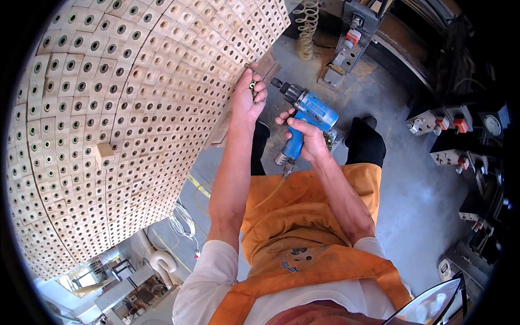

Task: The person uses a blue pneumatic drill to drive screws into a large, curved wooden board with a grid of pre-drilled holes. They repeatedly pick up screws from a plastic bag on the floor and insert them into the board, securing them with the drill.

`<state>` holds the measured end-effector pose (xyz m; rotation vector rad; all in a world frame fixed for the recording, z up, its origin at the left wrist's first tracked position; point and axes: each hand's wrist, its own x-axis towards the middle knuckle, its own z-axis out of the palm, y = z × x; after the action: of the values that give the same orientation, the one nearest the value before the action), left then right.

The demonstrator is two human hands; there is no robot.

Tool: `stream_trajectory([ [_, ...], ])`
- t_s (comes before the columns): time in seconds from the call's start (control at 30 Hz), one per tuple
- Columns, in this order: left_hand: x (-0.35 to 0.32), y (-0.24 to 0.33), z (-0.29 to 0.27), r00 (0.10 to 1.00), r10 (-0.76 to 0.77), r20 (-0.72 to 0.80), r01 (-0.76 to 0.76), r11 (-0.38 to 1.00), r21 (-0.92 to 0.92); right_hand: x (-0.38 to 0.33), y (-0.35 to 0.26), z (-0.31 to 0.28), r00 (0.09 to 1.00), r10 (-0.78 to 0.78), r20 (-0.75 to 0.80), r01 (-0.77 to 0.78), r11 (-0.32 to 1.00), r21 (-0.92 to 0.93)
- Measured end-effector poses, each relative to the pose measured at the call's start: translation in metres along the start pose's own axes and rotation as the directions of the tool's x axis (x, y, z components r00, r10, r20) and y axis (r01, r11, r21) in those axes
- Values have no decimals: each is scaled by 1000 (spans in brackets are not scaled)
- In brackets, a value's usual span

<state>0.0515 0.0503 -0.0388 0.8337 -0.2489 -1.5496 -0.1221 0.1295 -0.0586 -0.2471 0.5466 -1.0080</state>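
Observation:
My right hand [303, 132] is wrapped round the grip of a blue air-powered driver [318, 111], whose black nose points up and left. A thin air hose [271, 196] runs from the bottom of its grip. My left hand [250, 97] is closed with small brass-coloured threaded inserts [253, 85] showing between its fingers. It is beside the edge of a large stack of pale wooden blocks [157, 97]. Round holes cover their faces; many hold metal inserts, while others look bare. Partly hidden behind my right hand is a clear bag or container of small metal pieces [329, 141].
One small wooden block [105, 151] sticks out from the stack's face. A coiled air hose [307, 32] hangs at the top, near a metal clamp fixture [344, 51]. More clamps [447, 124] line the right side. White cable [183, 223] lies on the grey floor.

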Motion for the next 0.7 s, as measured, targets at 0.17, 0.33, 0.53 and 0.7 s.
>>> stream_trajectory([
  [0.17, -11, 1, -14, 987, -157, 37, 160, 983, -88, 3, -3, 6, 999, -10, -34, 7, 996, -88],
  [0.33, -40, -11, -29, 980, -197, 4, 195, 971, -140, 3, -6, 7, 999, -28, -43, 24, 996, -91],
  [0.53, -52, -20, -46, 984, -177, -8, 176, 979, -102, 4, -6, 8, 999, -30, -21, 27, 993, -116],
  [0.7, -52, -4, -40, 991, -133, 9, 133, 988, -77, -7, -7, -1, 999, -30, -11, 29, 995, -92],
])
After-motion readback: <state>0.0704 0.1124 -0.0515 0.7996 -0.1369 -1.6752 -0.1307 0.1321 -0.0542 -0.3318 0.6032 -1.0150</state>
